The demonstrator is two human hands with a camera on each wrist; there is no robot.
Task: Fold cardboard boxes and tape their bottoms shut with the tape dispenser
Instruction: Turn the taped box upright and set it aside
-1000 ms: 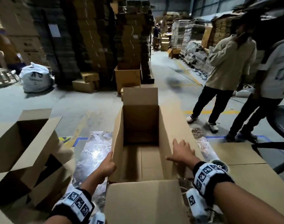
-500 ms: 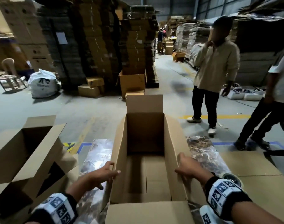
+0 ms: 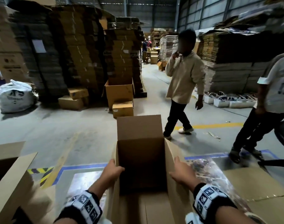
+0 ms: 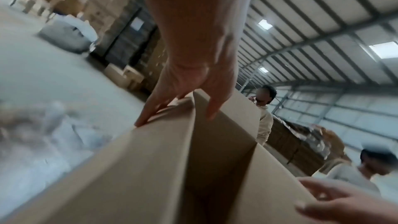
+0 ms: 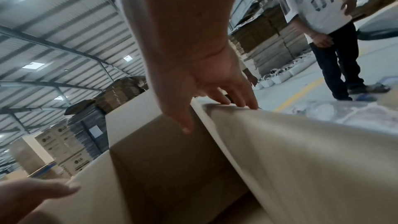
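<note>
An open brown cardboard box (image 3: 141, 160) stands in front of me with its far flap upright and its folded bottom flaps visible inside. My left hand (image 3: 112, 171) grips the top of the left wall, thumb inside and fingers outside (image 4: 148, 113). My right hand (image 3: 181, 172) grips the right wall the same way, thumb inside, fingers (image 5: 234, 98) on the outer face. In the wrist views the box (image 4: 140, 168) (image 5: 301, 151) fills the lower half. I cannot make out the tape dispenser.
A second open box (image 3: 12, 175) lies at the left. Flat cardboard (image 3: 251, 180) and shiny plastic film (image 3: 83, 180) cover the floor beside the box. Two people (image 3: 185, 81) (image 3: 273, 88) stand at the right. Tall cardboard stacks (image 3: 76, 50) rise behind.
Both hands have slid forward along the box walls and now grip them near the far end. The box sits higher in view. The person in beige has stepped left.
</note>
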